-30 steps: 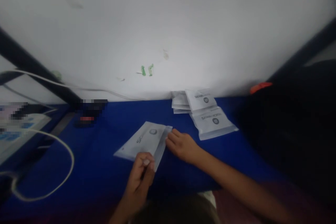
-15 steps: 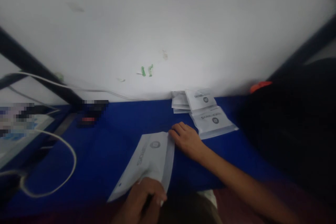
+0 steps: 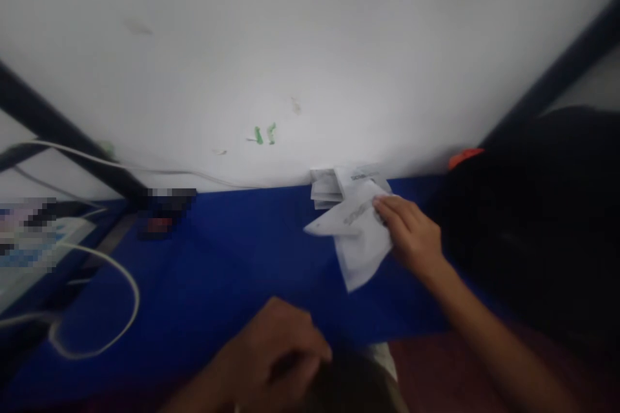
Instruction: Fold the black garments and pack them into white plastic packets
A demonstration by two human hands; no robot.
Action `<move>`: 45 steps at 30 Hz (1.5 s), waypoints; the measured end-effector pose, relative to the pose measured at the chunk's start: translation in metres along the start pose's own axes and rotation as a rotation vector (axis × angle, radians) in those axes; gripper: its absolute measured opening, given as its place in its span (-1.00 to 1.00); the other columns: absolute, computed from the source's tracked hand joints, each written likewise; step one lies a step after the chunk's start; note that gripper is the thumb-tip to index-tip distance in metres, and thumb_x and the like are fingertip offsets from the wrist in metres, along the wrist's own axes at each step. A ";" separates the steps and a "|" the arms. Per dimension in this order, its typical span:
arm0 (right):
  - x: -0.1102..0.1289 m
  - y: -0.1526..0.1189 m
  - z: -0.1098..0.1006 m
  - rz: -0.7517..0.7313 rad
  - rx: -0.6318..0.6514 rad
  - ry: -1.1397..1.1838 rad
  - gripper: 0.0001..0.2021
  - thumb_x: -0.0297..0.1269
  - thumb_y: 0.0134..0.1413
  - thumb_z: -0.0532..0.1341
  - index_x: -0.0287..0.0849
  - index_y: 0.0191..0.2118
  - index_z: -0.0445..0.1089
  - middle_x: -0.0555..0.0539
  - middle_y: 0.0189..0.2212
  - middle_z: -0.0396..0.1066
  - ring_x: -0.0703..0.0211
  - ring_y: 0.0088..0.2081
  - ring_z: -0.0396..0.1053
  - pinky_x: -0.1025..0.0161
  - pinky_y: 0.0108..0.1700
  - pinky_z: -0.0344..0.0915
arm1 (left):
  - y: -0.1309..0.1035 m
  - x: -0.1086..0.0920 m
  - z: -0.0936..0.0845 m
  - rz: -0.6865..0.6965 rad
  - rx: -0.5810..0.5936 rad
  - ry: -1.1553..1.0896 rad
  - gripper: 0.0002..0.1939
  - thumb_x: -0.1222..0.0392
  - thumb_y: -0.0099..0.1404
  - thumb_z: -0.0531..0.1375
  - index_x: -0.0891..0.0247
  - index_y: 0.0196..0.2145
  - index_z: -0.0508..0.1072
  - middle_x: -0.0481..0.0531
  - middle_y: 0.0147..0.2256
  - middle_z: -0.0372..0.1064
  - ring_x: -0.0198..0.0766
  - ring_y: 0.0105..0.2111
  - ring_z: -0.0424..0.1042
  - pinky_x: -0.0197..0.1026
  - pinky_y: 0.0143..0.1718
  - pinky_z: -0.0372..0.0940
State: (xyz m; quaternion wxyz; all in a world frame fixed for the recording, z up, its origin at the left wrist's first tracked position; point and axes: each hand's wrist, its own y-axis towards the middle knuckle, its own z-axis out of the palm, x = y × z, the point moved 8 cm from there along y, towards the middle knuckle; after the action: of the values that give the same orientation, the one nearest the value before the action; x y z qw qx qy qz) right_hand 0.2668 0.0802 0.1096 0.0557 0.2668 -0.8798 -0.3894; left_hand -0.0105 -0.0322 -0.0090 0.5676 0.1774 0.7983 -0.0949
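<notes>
A white, flat bag [image 3: 364, 259] with dark print is gripped in my right hand [image 3: 413, 233], thumb side hidden behind it. The bag is bent, with one corner pointing left and another hanging down over the blue tabletop. Right behind it lies a small pile of similar white printed bags [image 3: 327, 188] against the wall, partly covered by the held one. Near the front edge of the table, my left hand [image 3: 285, 342] is curled with thumb and forefinger close together, and no object shows in it.
The blue tabletop [image 3: 232, 258] meets a white wall [image 3: 203, 77] at the back. At left are a looped white cable [image 3: 137, 297], a blurred-out dark object [image 3: 167, 213] and a pale box-like thing [image 3: 62, 239]. A large black shape [image 3: 533, 226] fills the right side, with something orange [image 3: 465, 158] behind.
My right hand has carried the bag from the front middle of the table to the right, over the pile. My left hand has let go of it and stays near the front edge.
</notes>
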 end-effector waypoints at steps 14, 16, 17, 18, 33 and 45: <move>-0.042 -0.053 0.096 -0.003 0.603 -0.030 -0.09 0.28 0.11 0.15 -0.11 0.42 -0.11 -0.33 0.42 -0.23 -0.40 0.40 -0.22 -0.38 0.28 -0.13 | 0.185 0.003 -0.007 0.349 0.138 0.767 -0.66 0.12 0.39 0.10 0.24 0.07 0.40 0.18 0.06 0.35 -0.04 0.07 0.33 0.05 0.14 0.22; -0.042 -0.055 0.102 0.003 0.607 -0.027 -0.03 0.42 0.05 0.09 -0.11 0.42 -0.07 -0.34 0.42 -0.21 -0.41 0.40 -0.23 -0.38 0.28 -0.16 | 0.187 0.015 -0.008 0.336 0.145 0.804 -0.58 0.06 0.40 0.11 0.24 0.15 0.36 0.21 0.18 0.27 0.00 0.19 0.24 0.09 0.22 0.14; -0.043 -0.055 0.104 0.006 0.608 -0.025 0.00 0.46 0.02 0.07 -0.11 0.41 -0.06 -0.34 0.42 -0.21 -0.40 0.40 -0.24 -0.38 0.29 -0.18 | 0.187 0.020 -0.010 0.328 0.148 0.816 -0.55 0.02 0.41 0.11 0.24 0.18 0.33 0.22 0.22 0.22 0.02 0.23 0.19 0.10 0.25 0.10; -0.044 -0.056 0.106 0.010 0.607 -0.023 0.02 0.49 -0.01 0.06 -0.10 0.41 -0.05 -0.34 0.42 -0.20 -0.40 0.40 -0.24 -0.38 0.29 -0.20 | 0.186 0.024 -0.011 0.318 0.149 0.826 -0.51 -0.02 0.42 0.10 0.25 0.21 0.31 0.23 0.26 0.18 0.02 0.26 0.15 0.11 0.27 0.06; 0.060 -0.006 0.101 0.002 0.436 0.338 -0.38 -0.12 0.33 0.10 -0.28 0.38 -0.01 -0.33 0.36 0.00 -0.15 0.39 -0.09 -0.17 0.33 0.06 | 0.185 0.042 -0.013 0.266 0.133 0.864 -0.29 -0.20 0.38 0.09 0.30 0.31 0.17 0.30 0.34 0.02 0.10 0.32 0.06 0.15 0.29 0.01; 0.075 -0.017 0.184 0.083 0.655 0.393 -0.23 0.11 0.33 0.04 -0.48 0.36 0.01 -0.49 0.36 -0.08 -0.25 0.40 -0.15 -0.20 0.34 0.00 | 0.187 0.057 -0.021 0.250 0.164 0.923 -0.42 -0.06 0.50 -0.06 0.24 0.36 0.08 0.23 0.39 -0.09 -0.01 0.38 -0.09 0.10 0.33 -0.05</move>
State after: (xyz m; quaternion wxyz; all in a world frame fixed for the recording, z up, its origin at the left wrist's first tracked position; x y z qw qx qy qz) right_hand 0.1539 0.1529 -0.0376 0.1507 0.3040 -0.9403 -0.0265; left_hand 0.0278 0.1566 -0.0464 0.1454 0.3399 0.9291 -0.0001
